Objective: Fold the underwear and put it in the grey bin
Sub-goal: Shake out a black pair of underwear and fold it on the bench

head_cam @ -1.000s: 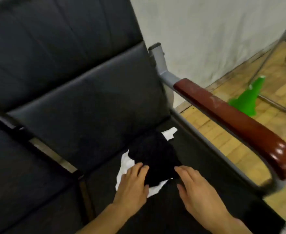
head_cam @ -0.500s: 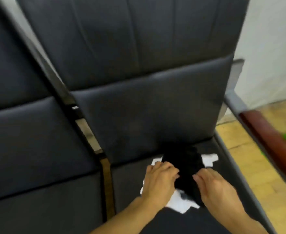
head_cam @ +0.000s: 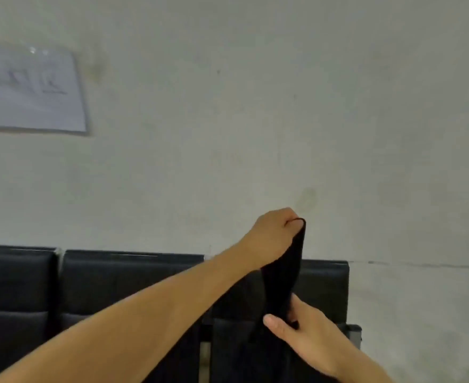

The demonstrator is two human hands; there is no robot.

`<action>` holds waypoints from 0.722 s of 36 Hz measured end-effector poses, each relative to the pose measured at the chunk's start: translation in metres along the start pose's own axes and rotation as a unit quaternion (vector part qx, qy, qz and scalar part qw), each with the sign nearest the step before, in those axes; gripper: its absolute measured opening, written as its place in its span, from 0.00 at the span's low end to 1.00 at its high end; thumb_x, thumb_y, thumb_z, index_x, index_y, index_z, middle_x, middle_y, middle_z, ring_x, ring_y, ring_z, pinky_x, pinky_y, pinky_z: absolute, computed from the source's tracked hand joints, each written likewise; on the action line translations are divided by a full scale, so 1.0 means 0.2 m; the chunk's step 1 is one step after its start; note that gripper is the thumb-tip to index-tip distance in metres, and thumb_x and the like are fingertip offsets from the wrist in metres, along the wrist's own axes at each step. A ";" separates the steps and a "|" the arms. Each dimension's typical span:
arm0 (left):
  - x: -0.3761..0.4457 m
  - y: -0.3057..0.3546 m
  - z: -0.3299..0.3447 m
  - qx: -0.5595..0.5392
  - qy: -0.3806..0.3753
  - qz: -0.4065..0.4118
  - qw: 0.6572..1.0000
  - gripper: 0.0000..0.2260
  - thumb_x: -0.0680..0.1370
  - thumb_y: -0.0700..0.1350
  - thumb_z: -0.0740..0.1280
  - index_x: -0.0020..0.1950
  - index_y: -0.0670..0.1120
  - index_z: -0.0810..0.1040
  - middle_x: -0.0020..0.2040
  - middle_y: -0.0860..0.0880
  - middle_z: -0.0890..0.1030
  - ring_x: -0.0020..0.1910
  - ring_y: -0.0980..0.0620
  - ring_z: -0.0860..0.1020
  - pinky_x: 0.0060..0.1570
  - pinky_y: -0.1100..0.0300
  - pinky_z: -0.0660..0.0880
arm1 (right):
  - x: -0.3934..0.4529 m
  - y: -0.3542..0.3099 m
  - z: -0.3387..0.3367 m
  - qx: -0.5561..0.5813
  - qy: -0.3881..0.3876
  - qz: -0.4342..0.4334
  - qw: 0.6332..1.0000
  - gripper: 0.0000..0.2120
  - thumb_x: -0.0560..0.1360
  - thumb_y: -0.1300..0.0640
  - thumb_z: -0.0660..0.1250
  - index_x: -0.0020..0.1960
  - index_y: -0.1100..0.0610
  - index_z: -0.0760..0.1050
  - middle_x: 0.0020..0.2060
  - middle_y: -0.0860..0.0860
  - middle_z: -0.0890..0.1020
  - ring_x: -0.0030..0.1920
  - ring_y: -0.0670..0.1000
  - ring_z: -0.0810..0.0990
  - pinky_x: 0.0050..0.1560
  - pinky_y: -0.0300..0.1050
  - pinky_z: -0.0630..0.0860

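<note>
Right hand [head_cam: 308, 335]: nearest item. Thumb and fingers [head_cam: 273, 323] pinch the lower part of the underwear; the other fingertips are hidden behind the cloth.

Underwear [head_cam: 284, 275]: black garment held in the air, strung between the two hands, its top edge in the upper fingers and its lower part in the lower ones. Judged light, soft and limp; it should sag wherever it is not held, and is unlikely to slip or suffer from a firm pinch. Best taken at the waistband corners, so that it hangs flat for folding. No label or brand is legible on it.

Left hand [head_cam: 272, 234]: raised above the right, fingers clenched round the garment's top edge.

Bench seats [head_cam: 122, 283]: black padded backs, behind and below both hands.

Wall [head_cam: 255, 120]: pale, behind the bench.

Paper sheet [head_cam: 31, 89]: fixed to the wall, well up and left of the fingers; markings too blurred to read.

Grey bin: not in view.
</note>
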State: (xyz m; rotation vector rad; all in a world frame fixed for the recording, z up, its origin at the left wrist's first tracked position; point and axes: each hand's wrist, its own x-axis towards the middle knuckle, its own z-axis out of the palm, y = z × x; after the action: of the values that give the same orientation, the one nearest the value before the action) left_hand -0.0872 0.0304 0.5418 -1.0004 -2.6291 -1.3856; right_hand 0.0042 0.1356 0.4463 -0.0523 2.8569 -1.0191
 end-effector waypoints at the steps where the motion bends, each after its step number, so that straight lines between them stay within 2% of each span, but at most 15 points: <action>1: -0.01 0.11 -0.12 0.014 0.011 0.005 1.000 0.09 0.82 0.47 0.56 0.45 0.47 0.72 0.38 0.53 0.73 0.38 0.56 0.71 0.35 0.65 0.66 | -0.01 -0.12 -0.04 -0.019 0.027 -0.014 0.999 0.23 0.69 0.26 0.56 0.59 0.34 0.64 0.54 0.37 0.77 0.55 0.41 0.76 0.58 0.43 0.74; 4: -0.12 0.37 -0.43 0.078 0.049 0.026 0.995 0.09 0.82 0.47 0.56 0.46 0.46 0.72 0.39 0.53 0.73 0.39 0.55 0.72 0.36 0.66 0.67 | -0.02 -0.40 -0.17 -0.043 0.110 -0.050 0.992 0.13 0.78 0.41 0.57 0.54 0.47 0.73 0.48 0.45 0.80 0.50 0.48 0.80 0.53 0.49 0.77; 6: -0.21 0.47 -0.64 0.124 0.083 0.033 0.988 0.09 0.82 0.47 0.57 0.46 0.46 0.72 0.41 0.52 0.74 0.43 0.52 0.73 0.37 0.67 0.67 | -0.05 -0.58 -0.24 -0.016 0.127 -0.062 0.990 0.11 0.80 0.49 0.56 0.49 0.52 0.75 0.45 0.50 0.81 0.46 0.51 0.80 0.51 0.51 0.77; 9: -0.37 0.54 -0.97 0.184 0.132 0.030 0.974 0.10 0.80 0.52 0.61 0.46 0.46 0.75 0.44 0.51 0.76 0.44 0.53 0.75 0.40 0.66 0.69 | -0.11 -0.82 -0.33 0.039 0.136 -0.087 0.986 0.12 0.80 0.57 0.55 0.42 0.55 0.75 0.41 0.50 0.80 0.41 0.50 0.79 0.42 0.44 0.75; 11: -0.51 0.55 -1.16 0.217 0.126 0.023 0.968 0.13 0.75 0.57 0.67 0.45 0.47 0.77 0.44 0.53 0.78 0.44 0.56 0.75 0.42 0.65 0.71 | -0.13 -0.97 -0.37 0.054 0.172 -0.103 0.978 0.12 0.77 0.61 0.55 0.39 0.58 0.74 0.38 0.51 0.79 0.39 0.50 0.77 0.36 0.42 0.69; 13: -0.65 0.53 -1.31 0.271 0.071 -0.005 0.960 0.16 0.70 0.60 0.72 0.47 0.49 0.76 0.44 0.55 0.78 0.44 0.58 0.75 0.43 0.63 0.73 | -0.15 -1.10 -0.39 0.068 0.204 -0.113 0.970 0.10 0.75 0.65 0.55 0.38 0.62 0.73 0.35 0.53 0.78 0.37 0.52 0.75 0.33 0.43 0.66; 14: -0.71 0.51 -1.38 0.316 0.039 -0.022 0.948 0.18 0.68 0.60 0.73 0.48 0.49 0.76 0.44 0.55 0.77 0.44 0.57 0.75 0.43 0.62 0.73 | -0.16 -1.17 -0.39 0.078 0.218 -0.119 0.965 0.10 0.73 0.66 0.55 0.36 0.61 0.72 0.33 0.54 0.76 0.35 0.53 0.73 0.33 0.43 0.64; 16: -0.81 0.44 -1.52 0.431 0.013 -0.050 0.901 0.19 0.68 0.58 0.74 0.49 0.47 0.75 0.43 0.53 0.76 0.44 0.52 0.75 0.43 0.57 0.73 | -0.19 -1.30 -0.38 0.117 0.236 -0.122 0.957 0.13 0.72 0.69 0.55 0.32 0.58 0.69 0.30 0.52 0.73 0.33 0.52 0.70 0.32 0.43 0.62; 18: -0.89 0.38 -1.66 0.508 0.050 -0.054 0.858 0.15 0.71 0.54 0.73 0.45 0.45 0.75 0.42 0.49 0.74 0.47 0.47 0.75 0.45 0.54 0.72 | -0.21 -1.40 -0.37 0.130 0.242 -0.132 0.953 0.14 0.72 0.70 0.53 0.33 0.57 0.71 0.30 0.51 0.73 0.33 0.50 0.70 0.31 0.41 0.63; 19: -0.93 0.35 -1.73 0.508 0.079 -0.052 0.856 0.12 0.72 0.52 0.72 0.42 0.45 0.74 0.42 0.48 0.74 0.48 0.45 0.75 0.45 0.55 0.71 | -0.22 -1.44 -0.35 0.125 0.239 -0.138 0.953 0.15 0.72 0.70 0.53 0.35 0.57 0.73 0.31 0.51 0.74 0.33 0.50 0.70 0.32 0.41 0.63; 20: -0.98 0.32 -1.80 0.478 0.112 -0.050 0.870 0.11 0.73 0.49 0.71 0.40 0.45 0.72 0.41 0.48 0.74 0.47 0.45 0.74 0.42 0.56 0.69 | -0.23 -1.50 -0.33 0.121 0.234 -0.144 0.954 0.16 0.72 0.70 0.52 0.36 0.57 0.74 0.31 0.51 0.74 0.33 0.49 0.70 0.32 0.41 0.64; 23: -1.08 0.23 -1.98 0.293 0.193 -0.056 0.935 0.08 0.73 0.44 0.71 0.38 0.44 0.73 0.38 0.48 0.74 0.40 0.50 0.72 0.36 0.60 0.68 | -0.23 -1.65 -0.25 0.132 0.239 -0.143 0.951 0.16 0.70 0.72 0.51 0.34 0.58 0.72 0.29 0.52 0.71 0.31 0.50 0.67 0.31 0.41 0.61; 26: -1.15 0.15 -2.11 0.083 0.217 -0.070 0.970 0.09 0.75 0.40 0.69 0.37 0.44 0.71 0.37 0.48 0.72 0.37 0.51 0.72 0.37 0.60 0.72 | -0.24 -1.79 -0.20 0.154 0.243 -0.115 0.951 0.15 0.70 0.71 0.51 0.34 0.57 0.72 0.28 0.52 0.70 0.30 0.51 0.66 0.31 0.41 0.60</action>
State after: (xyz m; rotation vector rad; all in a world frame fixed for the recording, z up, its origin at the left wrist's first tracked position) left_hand -0.0043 -0.3934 0.7555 -0.4366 -2.4639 -1.2121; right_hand 0.0458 -0.1134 0.7091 -0.1272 3.1182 -1.7341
